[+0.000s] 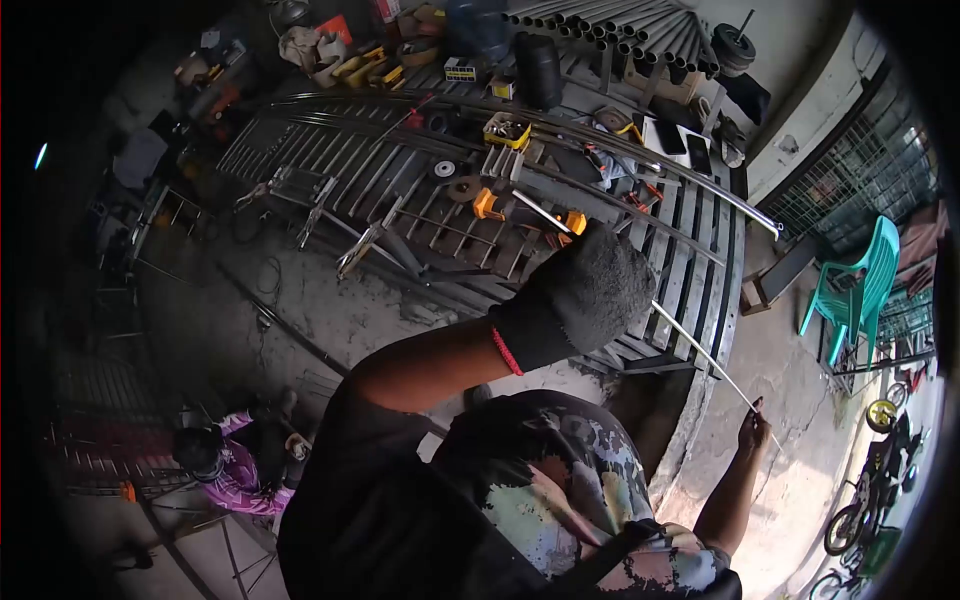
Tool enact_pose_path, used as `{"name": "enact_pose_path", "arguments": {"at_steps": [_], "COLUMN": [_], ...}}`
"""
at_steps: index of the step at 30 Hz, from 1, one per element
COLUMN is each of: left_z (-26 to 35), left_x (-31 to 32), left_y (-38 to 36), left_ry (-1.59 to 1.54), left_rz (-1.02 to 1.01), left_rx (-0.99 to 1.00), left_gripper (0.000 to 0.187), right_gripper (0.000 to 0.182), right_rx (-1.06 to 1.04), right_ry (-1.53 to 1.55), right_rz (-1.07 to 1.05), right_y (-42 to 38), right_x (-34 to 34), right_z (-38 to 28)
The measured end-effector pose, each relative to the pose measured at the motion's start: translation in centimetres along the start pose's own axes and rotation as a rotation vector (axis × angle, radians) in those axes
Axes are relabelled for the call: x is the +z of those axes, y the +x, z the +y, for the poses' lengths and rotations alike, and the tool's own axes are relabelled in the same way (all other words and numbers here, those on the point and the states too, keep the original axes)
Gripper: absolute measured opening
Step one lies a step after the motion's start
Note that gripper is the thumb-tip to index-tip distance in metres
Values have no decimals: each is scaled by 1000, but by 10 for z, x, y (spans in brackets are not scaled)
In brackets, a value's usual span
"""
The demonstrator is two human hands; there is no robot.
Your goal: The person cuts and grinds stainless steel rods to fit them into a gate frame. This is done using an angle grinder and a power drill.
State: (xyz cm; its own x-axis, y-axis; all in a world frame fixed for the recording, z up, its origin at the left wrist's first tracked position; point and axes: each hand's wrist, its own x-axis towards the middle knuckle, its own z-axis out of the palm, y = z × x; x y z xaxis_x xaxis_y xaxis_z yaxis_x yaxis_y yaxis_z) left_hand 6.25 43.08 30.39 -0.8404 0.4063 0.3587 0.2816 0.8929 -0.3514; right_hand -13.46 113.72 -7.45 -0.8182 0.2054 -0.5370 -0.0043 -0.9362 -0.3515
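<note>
A thin, pale metal rod (705, 350) runs slantwise across the view, from above the slatted metal workbench (690, 300) down to the lower right. My left hand (595, 285), in a dark grey work glove with a red cuff edge, is closed round the rod at chest height. Farther down its length, my bare right hand (757, 428) pinches the rod near its lower end. Behind the rod's upper end, an orange-and-black tool (488, 205) lies on the bench, partly hidden by my glove.
Long curved metal bars (690, 178) cross the bench, with clamps (360, 245) along its near edge. A yellow box (507, 130) holds small parts. Pipes (640, 35) are stacked behind. A green plastic chair (855, 285) stands right. Another person (240, 470) crouches lower left.
</note>
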Motion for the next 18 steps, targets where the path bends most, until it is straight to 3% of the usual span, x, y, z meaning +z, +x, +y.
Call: {"name": "enact_pose_path", "arguments": {"at_steps": [4,7,8,10,13,18], "left_z": [9,10,11,13,12,15], "left_x": [6,2,1,-4,-8,-11], "left_y": [0,-2,-3,-6,-10,-12], "left_ry": [-34,-63,-66,-72,-96,-135], "left_rz": [113,210,223,249,301,336], "left_rx": [-16,52,58,70,73,67], "left_gripper": [15,13,13,12,12,11], "right_gripper": [47,52,52,51,50,48], "right_rx": [-20,73,148,50,188,126], "right_ry": [-184,179,183,80,108,82], "right_rz": [-59,62,56,44,-53,5], "right_y": [16,36,37,39,30,33], "right_x": [-30,-38,-42,-43,-66,-57], "right_z": [-13,-26,-27,-19,-7,1]}}
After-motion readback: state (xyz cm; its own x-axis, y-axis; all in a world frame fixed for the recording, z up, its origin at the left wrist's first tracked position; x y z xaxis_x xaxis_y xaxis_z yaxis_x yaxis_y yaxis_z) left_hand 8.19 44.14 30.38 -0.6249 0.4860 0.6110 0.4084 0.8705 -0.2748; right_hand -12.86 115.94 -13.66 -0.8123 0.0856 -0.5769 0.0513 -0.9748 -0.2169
